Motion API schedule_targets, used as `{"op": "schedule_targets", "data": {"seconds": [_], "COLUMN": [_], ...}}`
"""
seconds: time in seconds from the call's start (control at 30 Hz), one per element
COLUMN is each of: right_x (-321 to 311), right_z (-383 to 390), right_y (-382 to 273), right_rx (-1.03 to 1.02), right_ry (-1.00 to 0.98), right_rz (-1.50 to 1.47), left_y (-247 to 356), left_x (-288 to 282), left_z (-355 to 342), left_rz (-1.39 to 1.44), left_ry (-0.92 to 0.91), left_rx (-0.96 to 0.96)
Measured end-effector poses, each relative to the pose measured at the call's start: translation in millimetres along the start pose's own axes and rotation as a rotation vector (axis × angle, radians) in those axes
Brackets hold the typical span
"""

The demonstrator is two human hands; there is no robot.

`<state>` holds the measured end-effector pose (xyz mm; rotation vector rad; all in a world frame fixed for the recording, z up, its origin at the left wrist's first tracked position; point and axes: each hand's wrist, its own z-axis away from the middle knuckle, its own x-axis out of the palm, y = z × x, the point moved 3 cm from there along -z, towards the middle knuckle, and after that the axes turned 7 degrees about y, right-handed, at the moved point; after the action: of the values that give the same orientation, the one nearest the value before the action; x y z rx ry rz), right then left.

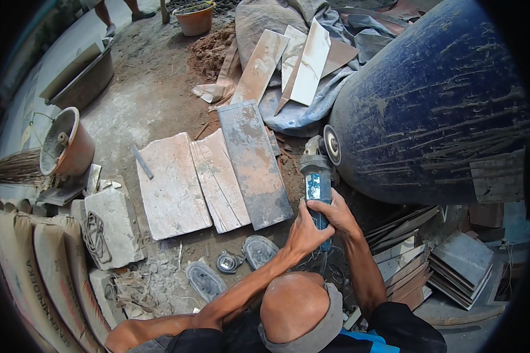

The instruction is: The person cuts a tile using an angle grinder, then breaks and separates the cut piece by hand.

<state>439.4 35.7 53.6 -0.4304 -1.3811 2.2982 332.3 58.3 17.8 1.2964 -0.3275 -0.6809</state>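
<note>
A blue-and-grey angle grinder [318, 187] points away from me, its round disc [332, 145] at the far end beside a big blue drum [424, 112]. I cannot tell whether the disc touches the drum. My left hand [305, 235] is closed round the rear of the grinder's body, and my right hand [339, 216] grips it from the other side. Left of the grinder lies a long dark grey tile [257, 167] with brown stains. It rests against two pale, dusty slabs [174, 185] on the ground. A thin grey strip [142, 162] lies on the left slab.
Cut tile pieces [310, 65] lie on a tarp beyond. Stacked tiles [462, 262] stand at right, near the drum. Paper sacks [47, 270], a concrete block [113, 226] and an orange bucket [70, 141] line the left. A round silver object [227, 262] sits between my sandals [260, 252].
</note>
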Motion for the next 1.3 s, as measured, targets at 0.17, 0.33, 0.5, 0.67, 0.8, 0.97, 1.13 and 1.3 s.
{"op": "schedule_targets", "data": {"seconds": [0.17, 0.33, 0.5, 0.67, 0.8, 0.97, 1.13, 1.3], "right_x": [5.7, 30.7, 58.6, 75.4, 87.5, 113.0, 132.3, 140.4], "right_z": [-23.0, -43.9, -58.1, -86.0, -118.4, -161.1, -192.3, -220.2], "right_y": [-9.6, -22.2, -27.9, -21.9, -23.1, -33.9, -37.8, -25.5], "right_rx": [0.106, 0.055, -0.207, -0.130, -0.178, -0.270, -0.280, -0.264], "right_ry": [-0.073, -0.173, -0.006, 0.069, 0.117, 0.176, 0.142, 0.113], "right_rz": [-0.171, -0.248, 0.362, 0.386, 0.423, 0.457, 0.513, 0.589], "left_y": [-3.0, -10.4, -15.4, -29.5, -50.7, -80.2, -96.1, -94.5], "left_x": [-8.8, -33.0, -49.3, -84.3, -115.6, -133.0, -121.3, -117.2], "left_z": [0.1, -12.7, -22.5, -39.0, -54.8, -92.0, -110.6, -110.7], "left_rz": [0.442, 0.560, 0.404, -0.012, 0.069, -0.560, -0.867, -0.873], "left_ry": [-0.073, -0.095, -0.046, -0.117, 0.057, 0.613, 0.633, 0.633], "left_rx": [0.217, 0.173, 0.139, 0.211, 0.206, 0.244, 0.239, 0.218]}}
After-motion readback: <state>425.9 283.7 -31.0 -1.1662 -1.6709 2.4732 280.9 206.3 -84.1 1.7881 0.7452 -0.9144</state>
